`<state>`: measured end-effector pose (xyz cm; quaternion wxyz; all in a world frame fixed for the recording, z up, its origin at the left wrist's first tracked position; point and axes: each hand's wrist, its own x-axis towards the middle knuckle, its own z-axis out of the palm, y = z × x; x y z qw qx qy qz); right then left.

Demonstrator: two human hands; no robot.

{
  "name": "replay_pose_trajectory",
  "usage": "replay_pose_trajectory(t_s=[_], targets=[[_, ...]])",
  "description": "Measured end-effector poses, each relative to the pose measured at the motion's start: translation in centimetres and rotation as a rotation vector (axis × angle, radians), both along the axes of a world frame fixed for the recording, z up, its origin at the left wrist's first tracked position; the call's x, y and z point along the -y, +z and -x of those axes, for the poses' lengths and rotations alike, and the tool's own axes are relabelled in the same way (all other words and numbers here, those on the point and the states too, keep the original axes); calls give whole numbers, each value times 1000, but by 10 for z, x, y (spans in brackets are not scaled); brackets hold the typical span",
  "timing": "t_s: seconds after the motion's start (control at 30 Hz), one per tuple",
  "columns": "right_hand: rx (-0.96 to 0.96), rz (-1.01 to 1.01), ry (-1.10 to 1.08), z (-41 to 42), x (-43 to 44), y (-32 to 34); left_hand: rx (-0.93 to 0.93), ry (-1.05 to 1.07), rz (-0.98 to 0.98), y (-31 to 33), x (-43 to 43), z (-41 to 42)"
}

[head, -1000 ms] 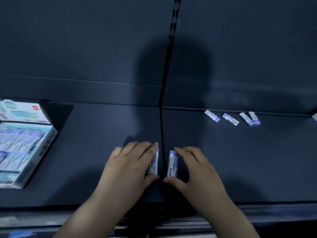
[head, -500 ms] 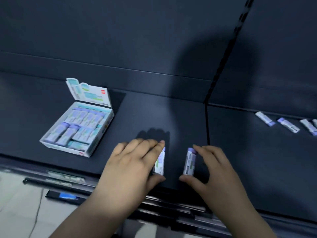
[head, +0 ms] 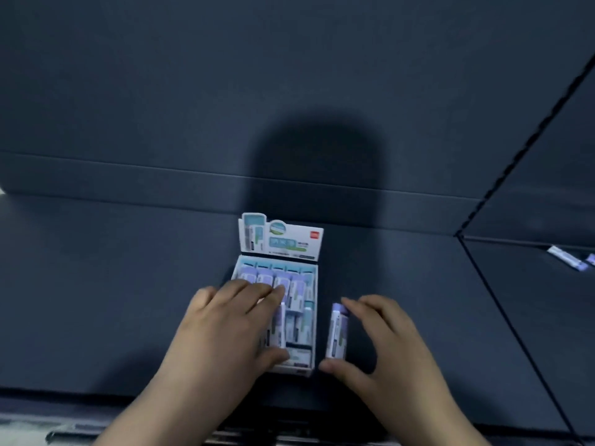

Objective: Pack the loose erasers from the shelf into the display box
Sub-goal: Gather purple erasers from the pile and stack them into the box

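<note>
**Box** (head: 315, 320): sitting on the dark shelf (head: 112, 300) near its front edge, with the card (head: 283, 241) standing upright at the back. Erasers are lying lengthwise in its rows. Free room seems to be showing toward the front right, though blur is hiding the exact slots.

**Left hand** (head: 222, 333): hovering over the box's front left. Forefinger and thumb are pinching the left eraser (head: 277, 326) by its two ends, and the other fingers are spreading over the filled back rows.

**Right hand** (head: 392, 352): gripping the right eraser (head: 337, 333) the same way, fingertip on the far end and thumb on the near end. It is just beside the box's right wall and not touching it. Whether this eraser is resting on the shelf or hanging above it cannot be told.

**Loose erasers** (head: 566, 257): at least two are lying far to the right, past the seam (head: 506, 317), well apart from the box and waiting to be packed.

**Handling note (judgement)**
- The step in hand is seating the left eraser, with the right one following.
- The end-to-end pinch is keeping each eraser parallel to the rows, so it is worth lowering it flat into a free slot rather than tipping one end in first.
- The spread left fingers are doubling as a brace, which is stopping the light carton from sliding.
- The right eraser is best brought in over the wall, not pushed against it, since a nudge there is likely to shift the box toward the shelf edge
</note>
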<state>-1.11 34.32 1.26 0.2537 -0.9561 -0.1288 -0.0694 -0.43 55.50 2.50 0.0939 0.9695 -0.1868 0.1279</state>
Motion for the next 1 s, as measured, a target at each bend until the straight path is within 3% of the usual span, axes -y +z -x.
replay_pose_trajectory(t_s=[0.1,0.4,0.7,1.0], targets=[[102,48,-14,-3,-26,-4,-5,-51,-8,-4,-13,-6],[109,137,-19,-15,-47,-10,-19,-176,10,-17,-21,-19],[96,123,-59,-10,-24,4,-49,-189,29,1,-19,-25],[30,231,-83,5,34,11,-53,-193,-18,7,49,-18]])
